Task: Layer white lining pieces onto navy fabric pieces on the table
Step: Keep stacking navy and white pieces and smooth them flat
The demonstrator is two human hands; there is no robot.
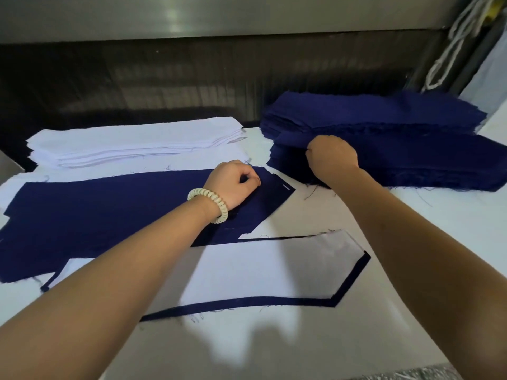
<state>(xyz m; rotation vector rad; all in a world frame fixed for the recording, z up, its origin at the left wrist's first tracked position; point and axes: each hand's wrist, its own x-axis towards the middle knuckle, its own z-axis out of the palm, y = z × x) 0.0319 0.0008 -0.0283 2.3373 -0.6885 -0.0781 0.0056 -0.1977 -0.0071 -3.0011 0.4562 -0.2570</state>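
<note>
A bare navy fabric piece (109, 215) lies flat across the left of the white table (411, 220). My left hand (236, 182), with a coiled band on the wrist, pinches its far right corner. In front of it lies a white lining piece (269, 267) laid on a navy piece whose edge (354, 275) shows as a dark border. My right hand (333, 154) grips the near left edge of the tall navy stack (397, 138) at the right. The stack of white lining pieces (131, 144) sits at the back left.
A dark recessed machine opening (192, 78) with a metal panel above runs along the table's far edge. White cords (450, 45) hang at the upper right. Bare table surface lies at the front and right front.
</note>
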